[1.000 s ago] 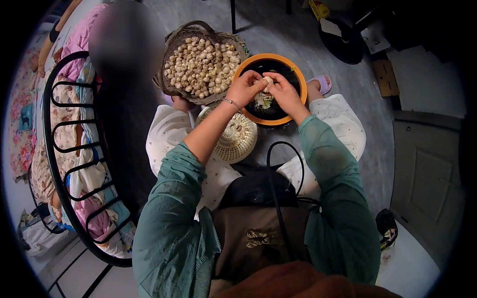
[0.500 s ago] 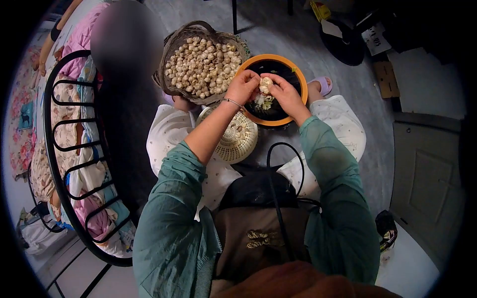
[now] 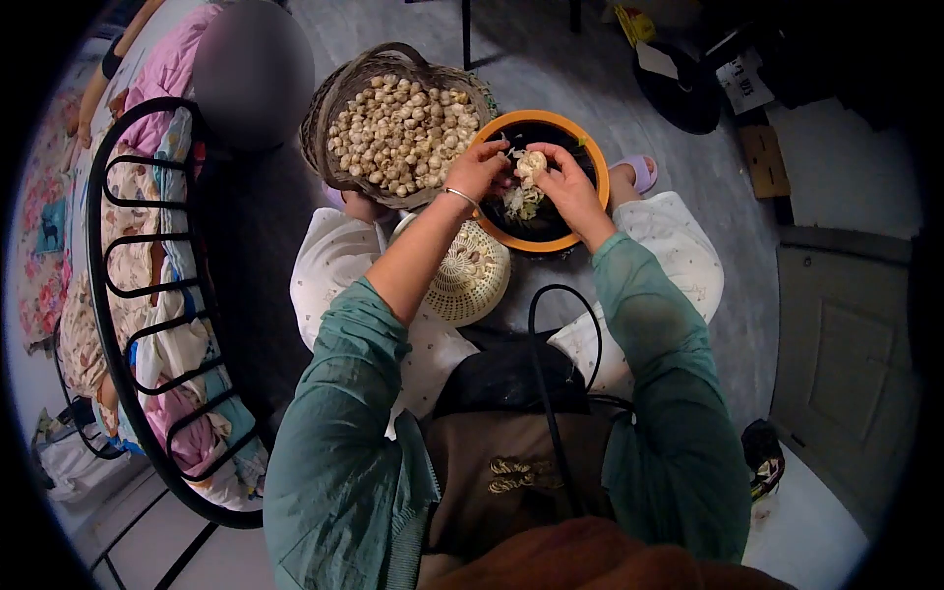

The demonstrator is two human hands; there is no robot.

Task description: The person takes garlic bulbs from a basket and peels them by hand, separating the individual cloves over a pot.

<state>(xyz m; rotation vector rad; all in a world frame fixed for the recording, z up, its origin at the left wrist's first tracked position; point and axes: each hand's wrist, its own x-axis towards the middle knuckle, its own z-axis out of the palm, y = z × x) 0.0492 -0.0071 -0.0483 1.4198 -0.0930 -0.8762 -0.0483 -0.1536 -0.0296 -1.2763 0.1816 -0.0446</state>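
Observation:
Over an orange-rimmed dark basin, my right hand grips a pale garlic bulb between thumb and fingers. My left hand is just left of the bulb, its thumb and fingertips apart. Thin white flakes show near those fingertips. Below the hands, loose garlic skins lie in the basin. A wicker basket full of garlic bulbs stands to the left of the basin. Nearer my legs sits a cream plastic colander with a few pale cloves in it.
A black metal bed rail with piled bedding runs along the left. A black cable loops between my knees. Dark furniture legs stand beyond the basket. At right are a cardboard box and a grey door.
My left fingers have parted and moved slightly away from the garlic bulb, with flakes of skin near them. The bulb has shifted a little to the right in my right hand.

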